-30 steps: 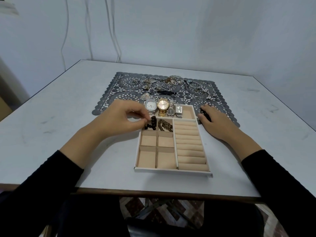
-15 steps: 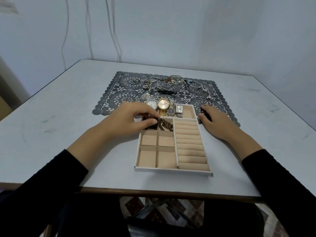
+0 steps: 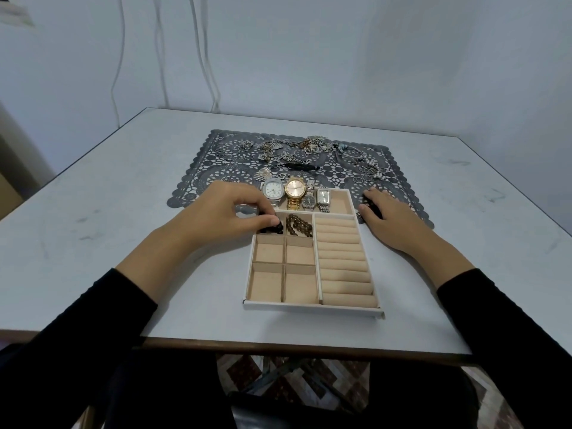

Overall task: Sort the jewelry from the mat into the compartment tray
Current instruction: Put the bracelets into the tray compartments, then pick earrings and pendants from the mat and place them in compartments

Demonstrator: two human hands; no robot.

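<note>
Left hand (image 3: 226, 212), fingers curled, pinches black beads (image 3: 275, 229) in the tray (image 3: 312, 308)

Dim, cool, even light; soft shadows, mild wide-angle bending at edges.

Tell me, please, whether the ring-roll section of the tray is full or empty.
Empty: the ring-roll section shows only bare beige rolls, with no jewelry between them.
</note>
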